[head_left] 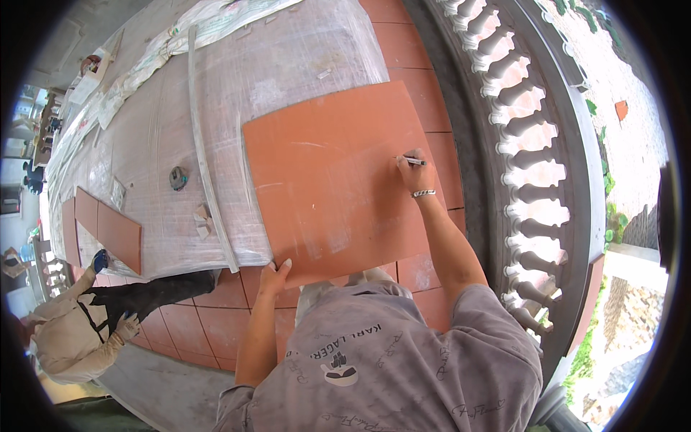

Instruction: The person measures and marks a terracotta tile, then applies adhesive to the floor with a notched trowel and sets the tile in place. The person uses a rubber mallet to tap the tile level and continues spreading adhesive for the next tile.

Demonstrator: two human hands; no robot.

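Note:
A large square terracotta tile lies before me on a surface wrapped in clear plastic. My left hand grips its near left corner, the thumb on top and the fingers mostly hidden. Over the right part of the tile is my right hand, fingers closed around a marker. The marker's tip points left, close to the tile; whether it touches cannot be made out. Pale scuffs and smears mark the tile's face.
Left of the tile lie a long metal bar, a tape measure and a small pale scrap. A gloved co-worker stands left beside several smaller tiles. A white balustrade runs along the right, past the tiled floor.

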